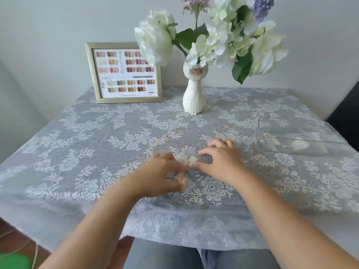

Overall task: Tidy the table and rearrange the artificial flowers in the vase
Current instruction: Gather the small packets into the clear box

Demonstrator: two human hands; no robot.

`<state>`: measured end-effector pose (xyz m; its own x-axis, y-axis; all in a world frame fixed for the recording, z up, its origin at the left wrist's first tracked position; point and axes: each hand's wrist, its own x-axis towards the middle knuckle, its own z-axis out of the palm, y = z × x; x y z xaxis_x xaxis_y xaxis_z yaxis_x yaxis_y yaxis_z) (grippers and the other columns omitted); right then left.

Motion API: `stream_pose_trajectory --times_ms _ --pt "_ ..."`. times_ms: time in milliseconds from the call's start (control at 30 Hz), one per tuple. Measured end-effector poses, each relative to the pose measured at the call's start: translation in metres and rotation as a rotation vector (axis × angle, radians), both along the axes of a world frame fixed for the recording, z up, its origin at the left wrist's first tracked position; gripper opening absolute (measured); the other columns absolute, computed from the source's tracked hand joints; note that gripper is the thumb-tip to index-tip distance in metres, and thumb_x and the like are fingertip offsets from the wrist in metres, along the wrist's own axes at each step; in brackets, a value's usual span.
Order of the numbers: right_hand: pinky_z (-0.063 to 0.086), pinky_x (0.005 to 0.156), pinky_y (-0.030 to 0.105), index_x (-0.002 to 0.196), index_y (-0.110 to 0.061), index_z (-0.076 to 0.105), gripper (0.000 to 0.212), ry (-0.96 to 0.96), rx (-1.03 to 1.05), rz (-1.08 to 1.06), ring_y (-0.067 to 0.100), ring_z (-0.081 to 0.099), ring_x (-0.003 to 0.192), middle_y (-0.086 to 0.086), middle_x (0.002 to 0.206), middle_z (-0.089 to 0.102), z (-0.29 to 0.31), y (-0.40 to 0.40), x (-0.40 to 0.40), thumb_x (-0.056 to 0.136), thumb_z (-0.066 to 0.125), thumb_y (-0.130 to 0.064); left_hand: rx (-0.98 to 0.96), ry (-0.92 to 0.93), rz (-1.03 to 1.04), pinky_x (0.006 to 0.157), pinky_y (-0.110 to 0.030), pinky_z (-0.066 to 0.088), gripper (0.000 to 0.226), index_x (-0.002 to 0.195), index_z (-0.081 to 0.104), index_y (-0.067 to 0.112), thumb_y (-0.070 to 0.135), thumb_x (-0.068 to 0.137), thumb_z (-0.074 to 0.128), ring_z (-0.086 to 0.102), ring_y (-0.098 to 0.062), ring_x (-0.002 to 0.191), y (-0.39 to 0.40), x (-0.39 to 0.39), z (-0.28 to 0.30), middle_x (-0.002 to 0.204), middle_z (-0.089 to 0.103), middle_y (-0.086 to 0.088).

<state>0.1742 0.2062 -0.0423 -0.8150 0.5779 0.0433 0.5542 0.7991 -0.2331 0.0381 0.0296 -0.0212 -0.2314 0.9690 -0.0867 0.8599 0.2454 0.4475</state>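
Observation:
A white cat-shaped vase (194, 98) stands at the back of the table and holds white, lilac and blue artificial flowers (223, 37). A small clear packet with a white square (188, 159) lies on the lace tablecloth (97, 144) between my hands. My left hand (161, 171) is blurred; its curled fingers pinch another small clear packet (182, 180). My right hand (223, 162) rests on the cloth, with thumb and forefinger spread in a C just right of the lying packet.
A framed colour-swatch chart (124, 72) leans against the wall at the back left. A clear plastic tray (299, 136) with a few pale items inside sits at the right. The table's front edge is close to my lap.

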Motion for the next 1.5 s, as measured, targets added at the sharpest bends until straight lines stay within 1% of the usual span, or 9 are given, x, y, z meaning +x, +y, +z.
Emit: stream_pose_trajectory --times_ms 267,400,567,700,1000,1133,1233,1367,1500 --pt "0.042 0.087 0.032 0.089 -0.037 0.060 0.034 0.270 -0.208 -0.078 0.011 0.052 0.099 -0.017 0.101 0.062 0.000 -0.015 0.002 0.067 0.074 -0.058 0.054 0.014 -0.009 0.077 -0.016 0.035 0.022 0.094 0.062 0.035 0.046 0.078 0.072 0.046 0.009 0.092 -0.001 0.003 -0.002 0.100 0.054 0.017" --pt "0.054 0.069 0.029 0.088 -0.035 0.065 0.005 0.437 -0.444 -0.124 0.007 0.064 0.074 -0.015 0.086 0.069 -0.001 -0.015 0.008 0.083 0.068 -0.038 0.089 -0.095 0.032 0.061 -0.012 0.045 0.014 0.089 0.061 0.031 0.033 0.082 0.073 0.062 -0.004 0.075 0.000 0.003 -0.002 0.086 0.063 0.014" --pt "0.048 0.049 0.028 0.086 -0.043 0.065 0.013 0.541 -0.577 -0.134 0.000 0.052 0.044 -0.001 0.087 0.073 0.005 0.000 0.030 0.092 0.056 -0.037 0.158 -0.147 0.046 0.060 -0.020 0.050 0.008 0.088 0.065 0.033 0.032 0.085 0.072 0.058 -0.005 0.062 0.010 0.001 0.006 0.086 0.067 0.012" --pt "0.053 0.086 0.052 0.088 -0.039 0.070 0.015 0.672 -0.595 -0.215 0.026 0.068 0.089 -0.007 0.089 0.073 0.022 0.021 0.054 0.091 0.059 -0.030 0.236 -0.168 0.022 0.053 -0.013 0.043 0.002 0.087 0.069 0.031 0.032 0.087 0.071 0.051 0.000 0.054 0.030 0.006 0.015 0.084 0.067 0.015" --pt "0.040 0.060 0.016 0.089 -0.045 0.067 0.031 0.796 -0.255 -0.361 -0.011 0.059 0.069 -0.021 0.086 0.066 0.058 0.101 0.132 0.089 0.063 -0.015 0.413 -0.175 -0.055 0.061 -0.006 0.046 0.011 0.097 0.076 0.028 0.024 0.091 0.068 0.066 0.005 0.076 0.102 0.039 0.021 0.087 0.074 0.018" --pt "0.043 0.067 0.020 0.092 -0.043 0.069 0.024 0.723 -0.139 -0.452 -0.002 0.061 0.080 -0.022 0.089 0.064 0.066 0.138 0.156 0.090 0.060 -0.020 0.487 -0.148 -0.066 0.065 -0.025 0.056 0.012 0.097 0.075 0.030 0.025 0.093 0.065 0.069 -0.005 0.075 0.143 0.060 0.026 0.090 0.074 0.018" --pt "0.043 0.068 0.024 0.082 -0.047 0.065 0.027 0.629 -0.136 -0.487 0.005 0.059 0.082 -0.019 0.092 0.063 0.066 0.161 0.170 0.092 0.057 -0.022 0.526 -0.114 -0.092 0.060 -0.021 0.050 0.015 0.100 0.074 0.030 0.023 0.094 0.062 0.065 0.001 0.076 0.175 0.075 0.035 0.090 0.072 0.019" --pt "0.038 0.099 0.044 0.075 -0.044 0.064 0.025 0.456 -0.132 -0.571 0.020 0.057 0.107 -0.014 0.097 0.062 0.057 0.184 0.183 0.092 0.052 -0.029 0.476 -0.057 -0.113 0.086 -0.034 0.050 0.018 0.100 0.071 0.031 0.023 0.094 0.057 0.064 -0.009 0.081 0.214 0.093 0.047 0.094 0.073 0.016" --pt "0.025 0.095 0.047 0.072 -0.041 0.067 0.028 0.304 -0.035 -0.633 0.030 0.043 0.114 -0.015 0.092 0.062 0.051 0.196 0.188 0.089 0.045 -0.034 0.419 -0.096 -0.122 0.091 -0.043 0.049 0.019 0.103 0.066 0.030 0.020 0.090 0.056 0.066 -0.014 0.092 0.243 0.108 0.047 0.090 0.073 0.014"
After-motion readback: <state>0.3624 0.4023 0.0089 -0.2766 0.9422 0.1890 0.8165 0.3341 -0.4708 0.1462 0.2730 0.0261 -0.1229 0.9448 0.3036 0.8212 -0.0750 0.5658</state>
